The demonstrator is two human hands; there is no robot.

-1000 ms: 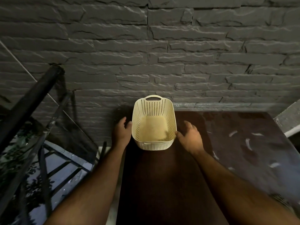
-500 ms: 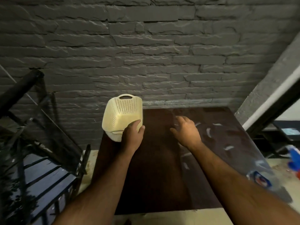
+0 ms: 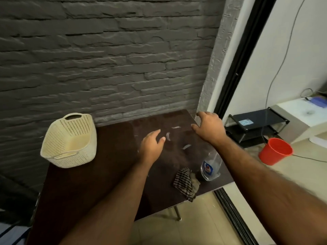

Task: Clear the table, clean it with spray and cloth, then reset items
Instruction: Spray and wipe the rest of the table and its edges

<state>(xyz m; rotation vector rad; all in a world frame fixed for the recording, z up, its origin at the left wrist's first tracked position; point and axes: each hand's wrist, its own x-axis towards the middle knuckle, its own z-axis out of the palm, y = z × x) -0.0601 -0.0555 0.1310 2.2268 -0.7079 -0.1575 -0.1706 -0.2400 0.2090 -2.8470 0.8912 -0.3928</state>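
Cloth (image 3: 184, 183) beside bottle (image 3: 210, 167), near edge

Just 1 view here, the head camera, worn high on the person and tipped forward and down over the dark table (image 3: 109, 174). It faces the grey brick wall (image 3: 106, 59) straight ahead, angled a little to the right, so the doorway frame (image 3: 235, 71) and the floor with the red bucket (image 3: 275, 153) come in on that side. It's wide-angle and close: both forearms run in from the bottom edge, the left hand (image 3: 152, 147) and right hand (image 3: 208, 128) sit mid-frame, and the table's near edge falls below the frame. There's no 2nd view to overlap with.
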